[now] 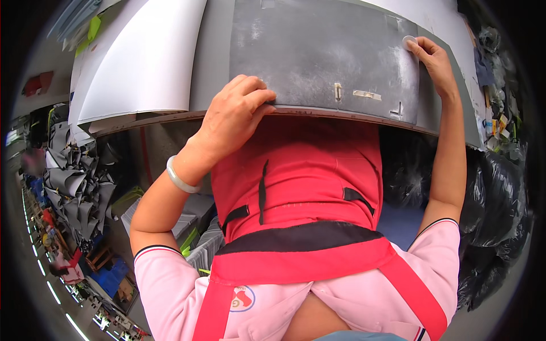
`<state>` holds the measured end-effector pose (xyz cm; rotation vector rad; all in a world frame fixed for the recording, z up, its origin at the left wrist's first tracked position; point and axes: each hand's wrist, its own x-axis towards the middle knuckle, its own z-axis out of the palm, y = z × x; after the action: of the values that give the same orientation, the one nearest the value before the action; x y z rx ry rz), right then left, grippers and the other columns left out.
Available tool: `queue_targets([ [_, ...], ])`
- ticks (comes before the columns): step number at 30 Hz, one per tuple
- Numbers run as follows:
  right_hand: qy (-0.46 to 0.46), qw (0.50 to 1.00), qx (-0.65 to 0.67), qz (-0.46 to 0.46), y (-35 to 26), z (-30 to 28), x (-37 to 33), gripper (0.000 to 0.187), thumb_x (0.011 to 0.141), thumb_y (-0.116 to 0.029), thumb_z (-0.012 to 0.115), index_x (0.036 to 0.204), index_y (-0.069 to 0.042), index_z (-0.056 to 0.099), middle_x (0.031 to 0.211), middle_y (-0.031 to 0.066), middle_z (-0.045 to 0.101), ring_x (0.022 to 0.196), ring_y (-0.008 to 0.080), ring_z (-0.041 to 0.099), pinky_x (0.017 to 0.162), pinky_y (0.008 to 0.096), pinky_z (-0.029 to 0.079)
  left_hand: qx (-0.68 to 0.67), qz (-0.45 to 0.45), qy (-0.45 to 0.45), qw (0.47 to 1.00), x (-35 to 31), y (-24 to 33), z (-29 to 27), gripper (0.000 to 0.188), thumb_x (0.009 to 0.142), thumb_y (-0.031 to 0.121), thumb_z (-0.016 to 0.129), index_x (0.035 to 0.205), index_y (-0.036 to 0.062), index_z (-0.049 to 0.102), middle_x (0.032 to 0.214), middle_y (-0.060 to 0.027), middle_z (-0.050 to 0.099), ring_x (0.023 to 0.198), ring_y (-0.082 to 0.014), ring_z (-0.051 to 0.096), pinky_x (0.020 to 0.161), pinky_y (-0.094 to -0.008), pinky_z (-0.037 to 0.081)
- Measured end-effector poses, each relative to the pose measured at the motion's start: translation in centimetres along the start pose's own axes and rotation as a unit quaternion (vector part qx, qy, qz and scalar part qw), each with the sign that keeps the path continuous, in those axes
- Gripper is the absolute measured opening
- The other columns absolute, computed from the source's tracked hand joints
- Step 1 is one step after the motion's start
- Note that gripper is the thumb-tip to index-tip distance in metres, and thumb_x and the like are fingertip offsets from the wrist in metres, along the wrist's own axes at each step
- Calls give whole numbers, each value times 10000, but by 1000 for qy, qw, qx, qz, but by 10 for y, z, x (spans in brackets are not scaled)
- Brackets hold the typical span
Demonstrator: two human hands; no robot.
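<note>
A dark grey flat board (318,51) with whitish smears lies on the table in front of me. Pieces of tape (367,95) are stuck on it near its front edge. My right hand (435,59) pinches a small round whitish disc (408,42) between thumb and fingers, over the board's far right part. At the near edge, left of the middle, my left hand (240,108) has its fingers curled together against the board. What those fingers hold, if anything, is hidden. Plain grey sheet material (213,62) shows beside the board.
A large white sheet (139,57) curls up on the table's left. Cut grey pieces (77,176) hang in a heap at the left. Black plastic bags (489,199) bulge at the right, below the table edge. Striped bundles (205,250) sit low behind my left arm.
</note>
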<state>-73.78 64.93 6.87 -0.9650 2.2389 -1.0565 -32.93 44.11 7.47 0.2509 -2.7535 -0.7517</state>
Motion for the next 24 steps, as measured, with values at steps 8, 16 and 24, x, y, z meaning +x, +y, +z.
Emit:
queue_targets([
  [8, -4, 1000, -8, 0, -2, 4, -3, 274, 928, -368, 723, 928, -94, 713, 847, -74, 625, 839, 32, 536, 801, 200, 386, 1, 4, 37, 999, -5, 0, 9, 160, 802, 55, 768, 948, 47, 703, 936, -84, 665, 894, -284, 635, 760, -391, 522],
  [16, 7, 1000, -18, -15, -1, 8, -1, 287, 931, -362, 723, 927, -75, 709, 844, -68, 613, 829, 34, 524, 784, 199, 385, 20, 1, 37, 999, -5, 0, 9, 140, 797, 78, 774, 916, 64, 701, 919, -55, 651, 880, -263, 627, 746, -388, 532],
  [24, 7, 1000, 14, -22, 13, 12, 3, 273, 933, -331, 738, 940, -60, 708, 849, -68, 608, 836, 35, 531, 787, 193, 401, 31, 12, 44, 998, -5, 1, 9, 184, 764, 45, 794, 921, 53, 698, 911, -74, 660, 846, -273, 634, 725, -378, 519],
])
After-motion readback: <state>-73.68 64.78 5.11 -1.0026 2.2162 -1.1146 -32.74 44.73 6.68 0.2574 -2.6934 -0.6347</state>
